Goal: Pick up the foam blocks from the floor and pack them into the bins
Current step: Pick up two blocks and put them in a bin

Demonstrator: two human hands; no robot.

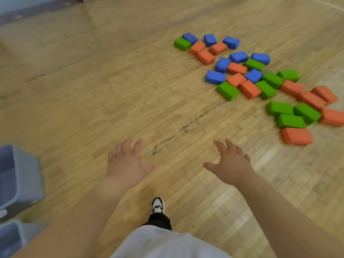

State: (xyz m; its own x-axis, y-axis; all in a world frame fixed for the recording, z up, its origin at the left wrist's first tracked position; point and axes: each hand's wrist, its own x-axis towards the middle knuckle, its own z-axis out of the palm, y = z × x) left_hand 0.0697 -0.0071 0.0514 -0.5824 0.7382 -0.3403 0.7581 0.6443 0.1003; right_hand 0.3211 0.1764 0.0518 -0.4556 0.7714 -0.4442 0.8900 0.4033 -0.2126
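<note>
Empty hands above the wooden floor (93,90)
We hold our left hand (126,164) and right hand (230,164) out, fingers spread, gripping nothing; foam blocks (249,89) lie ahead, grey bins (22,183) beside us.

Indoor gym or activity hall is indicated, not a home or a shop. The wood-strip floor (93,94) is laid in short pale boards with a glossy finish, as used in sports halls, and is seen running far out toward 12 o'clock. A black scuff streak (186,127) is marked across it near centre. A pale painted line (323,2) is seen at far 1 o'clock, and a dark wall base (28,12) at 11 o'clock. Blue, orange and green foam blocks (249,89) are scattered at 2 o'clock. Grey plastic bins (28,174) are stood at 8 o'clock.
</note>
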